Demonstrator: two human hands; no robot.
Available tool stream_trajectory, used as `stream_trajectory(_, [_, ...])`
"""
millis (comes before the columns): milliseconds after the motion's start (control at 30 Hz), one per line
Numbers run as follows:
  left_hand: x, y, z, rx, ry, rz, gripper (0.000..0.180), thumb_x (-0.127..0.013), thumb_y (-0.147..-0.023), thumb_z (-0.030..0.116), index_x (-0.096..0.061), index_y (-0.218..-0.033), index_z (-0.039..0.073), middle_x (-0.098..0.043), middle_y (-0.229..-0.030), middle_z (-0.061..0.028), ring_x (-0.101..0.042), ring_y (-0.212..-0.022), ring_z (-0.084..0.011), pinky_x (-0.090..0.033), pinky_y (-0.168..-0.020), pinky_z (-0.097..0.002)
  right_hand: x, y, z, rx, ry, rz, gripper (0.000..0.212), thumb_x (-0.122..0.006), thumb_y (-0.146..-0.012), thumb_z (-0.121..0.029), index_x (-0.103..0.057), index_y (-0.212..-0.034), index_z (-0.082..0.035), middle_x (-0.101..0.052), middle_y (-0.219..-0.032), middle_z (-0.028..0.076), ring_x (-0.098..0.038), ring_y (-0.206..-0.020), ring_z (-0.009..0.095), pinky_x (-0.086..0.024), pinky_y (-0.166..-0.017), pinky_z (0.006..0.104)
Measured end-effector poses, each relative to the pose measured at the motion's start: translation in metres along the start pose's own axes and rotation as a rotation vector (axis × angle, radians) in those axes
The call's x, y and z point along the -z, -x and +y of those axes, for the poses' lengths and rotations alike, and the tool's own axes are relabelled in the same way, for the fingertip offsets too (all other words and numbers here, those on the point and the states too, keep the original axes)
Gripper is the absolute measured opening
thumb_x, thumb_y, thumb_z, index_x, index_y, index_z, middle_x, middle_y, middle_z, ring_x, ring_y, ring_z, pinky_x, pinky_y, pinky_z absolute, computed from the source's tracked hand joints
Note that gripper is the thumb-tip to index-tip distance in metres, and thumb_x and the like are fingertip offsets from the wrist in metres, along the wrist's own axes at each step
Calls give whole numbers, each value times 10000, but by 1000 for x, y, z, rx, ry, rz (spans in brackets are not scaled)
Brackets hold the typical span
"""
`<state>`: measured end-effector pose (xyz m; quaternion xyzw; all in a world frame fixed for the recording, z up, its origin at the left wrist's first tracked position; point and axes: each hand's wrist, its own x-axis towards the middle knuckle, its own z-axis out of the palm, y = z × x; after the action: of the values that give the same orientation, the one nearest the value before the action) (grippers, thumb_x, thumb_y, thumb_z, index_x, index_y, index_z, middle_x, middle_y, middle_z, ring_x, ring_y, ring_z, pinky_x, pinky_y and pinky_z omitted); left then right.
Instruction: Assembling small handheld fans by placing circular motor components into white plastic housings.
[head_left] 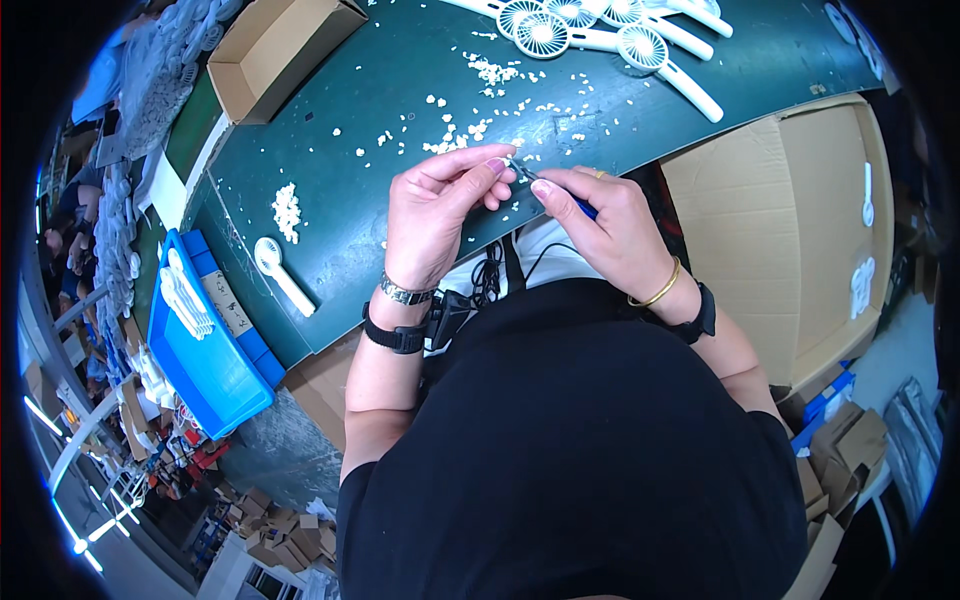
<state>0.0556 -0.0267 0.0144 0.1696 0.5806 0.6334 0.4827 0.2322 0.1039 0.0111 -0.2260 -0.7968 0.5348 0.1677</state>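
Above the near edge of the green table (350, 225), my two hands meet. My left hand (437, 205) is closed in a pinch at the tips of thumb and forefinger, on something too small to make out. My right hand (618, 222) is wrapped round small blue-handled pliers (587, 208), whose dark metal jaws point at the left fingertips. Whether the jaws touch anything is hidden by the fingers. Just beyond my hands lie many tiny cream-white pieces (470, 135), loose on the tabletop. A separate heap of similar pieces (287, 212) lies to the left.
Several white handheld fans (541, 35) lie at the far side; one fan (268, 256) lies at left. A blue bin (215, 375) with white parts stands off the left edge, an open carton (270, 50) at far left. A large cardboard box (735, 200) holding white parts is at right.
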Motion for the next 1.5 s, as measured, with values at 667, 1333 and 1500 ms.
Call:
stream_trajectory(667, [8, -11, 5, -112, -274, 58, 205, -735, -1016, 66, -767, -1190, -38, -782, -1019, -77, -695, -818, -95, -560, -732, -218, 1, -3, 6, -80, -47, -6, 319, -636, -1094, -253, -773, -1144, 31, -736, -817, 109, -661, -708, 156, -523, -679, 304])
stream_trajectory(1333, [21, -93, 4, -683, -1261, 60, 151, -775, -927, 59, -800, -1076, 63, -725, -994, -68, -718, -796, -186, -569, -708, -312, 3, -3, 10, -145, -108, 53, 339, -624, -1104, -272, -770, -1145, 30, -697, -777, 57, -590, -667, 93, -485, -632, 263])
stream_trajectory(1500, [16, -83, 9, -577, -1144, 117, 162, -761, -959, 60, -791, -1116, 38, -754, -989, -80, -730, -810, -162, -580, -734, -284, 4, -3, 10, -139, -113, 54, 339, -628, -1101, -270, -765, -1148, 37, -701, -789, 63, -603, -681, 103, -497, -648, 266])
